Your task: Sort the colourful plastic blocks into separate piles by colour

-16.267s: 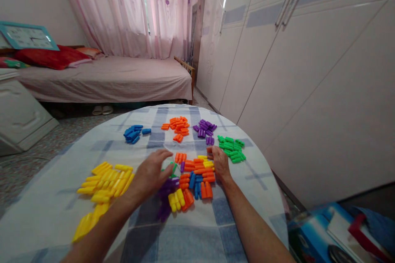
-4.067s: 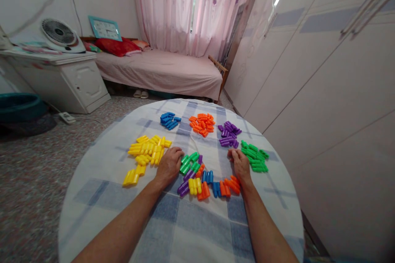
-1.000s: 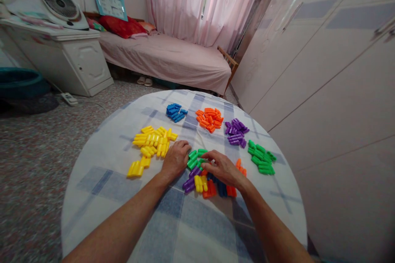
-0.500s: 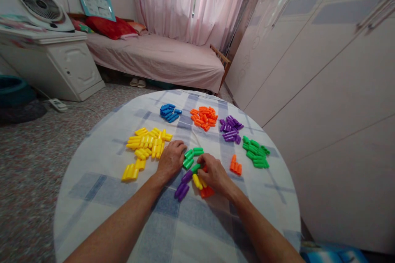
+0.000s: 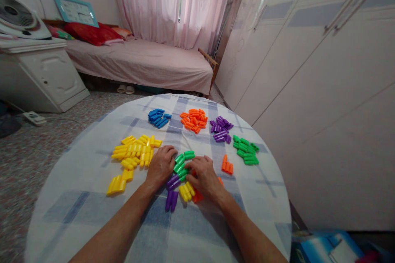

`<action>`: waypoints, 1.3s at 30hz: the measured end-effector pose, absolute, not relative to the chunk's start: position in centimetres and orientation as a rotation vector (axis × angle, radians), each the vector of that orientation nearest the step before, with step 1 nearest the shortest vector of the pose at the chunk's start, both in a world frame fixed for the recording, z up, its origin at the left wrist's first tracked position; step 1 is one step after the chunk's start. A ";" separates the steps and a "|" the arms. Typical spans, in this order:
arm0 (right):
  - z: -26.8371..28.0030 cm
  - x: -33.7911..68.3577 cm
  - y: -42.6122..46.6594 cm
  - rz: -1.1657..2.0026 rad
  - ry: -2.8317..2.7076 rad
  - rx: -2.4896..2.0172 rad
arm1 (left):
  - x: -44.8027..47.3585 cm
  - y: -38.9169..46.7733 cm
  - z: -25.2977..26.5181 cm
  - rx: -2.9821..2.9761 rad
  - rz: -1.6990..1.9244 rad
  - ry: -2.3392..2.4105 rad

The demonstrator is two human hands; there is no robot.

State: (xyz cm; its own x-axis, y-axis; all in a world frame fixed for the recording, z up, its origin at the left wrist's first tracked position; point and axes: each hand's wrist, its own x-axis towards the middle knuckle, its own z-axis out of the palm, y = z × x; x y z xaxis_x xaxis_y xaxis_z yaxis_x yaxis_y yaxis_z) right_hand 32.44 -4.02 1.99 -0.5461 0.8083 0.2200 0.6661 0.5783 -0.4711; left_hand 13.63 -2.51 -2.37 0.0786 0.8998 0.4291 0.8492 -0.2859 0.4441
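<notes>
In the middle of the table, several green bullet-shaped plastic blocks [image 5: 179, 165] lie in a joined-looking cluster between my hands. My left hand [image 5: 161, 165] rests at its left side, fingers curled and pressed together, fingertips against the green blocks; its thumb is partly hidden. My right hand [image 5: 202, 176] pinches the lower green blocks from the right. Just below, purple blocks [image 5: 171, 200] touch the green ones. Yellow blocks [image 5: 187, 192] sit below my right hand, and orange blocks [image 5: 197, 197] show partly beneath it.
Around the checked tablecloth [image 5: 148, 230] lie piles of yellow [image 5: 135, 151], blue [image 5: 159, 118], orange [image 5: 194, 120], purple [image 5: 221, 128] and green blocks [image 5: 246, 150]. A small orange group [image 5: 227, 165] is right of my right hand. Beyond are a bed [image 5: 148, 59] and wardrobe [image 5: 293, 90].
My view has turned slightly, shifting everything leftward. The green blocks by my right hand now sit against the green cluster, and the purple and yellow blocks have swung round with them.
</notes>
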 end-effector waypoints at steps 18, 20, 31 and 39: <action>2.5 35.1 -3.4 0.663 -1.902 -1.210 | 14.6 -3.9 -0.3 2.056 1.233 1.356; 2.5 35.1 -3.4 0.656 -1.910 -1.179 | 14.6 -4.0 -0.2 2.045 1.185 1.320; 2.2 46.5 0.9 0.222 -1.313 -1.644 | 14.1 -2.8 -1.2 2.000 1.216 1.409; -1.2 51.6 1.9 -0.034 -1.134 -1.956 | 14.0 -2.3 -1.6 1.947 1.173 1.477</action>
State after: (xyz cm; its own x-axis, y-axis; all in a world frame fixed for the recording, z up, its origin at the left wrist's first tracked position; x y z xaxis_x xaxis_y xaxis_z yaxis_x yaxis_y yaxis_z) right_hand 51.60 1.86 -1.22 0.5882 0.6985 0.4077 0.7215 -0.2255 -0.6546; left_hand 14.00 -2.32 -1.57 0.0758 0.9276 0.3657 0.5661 -0.3420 0.7501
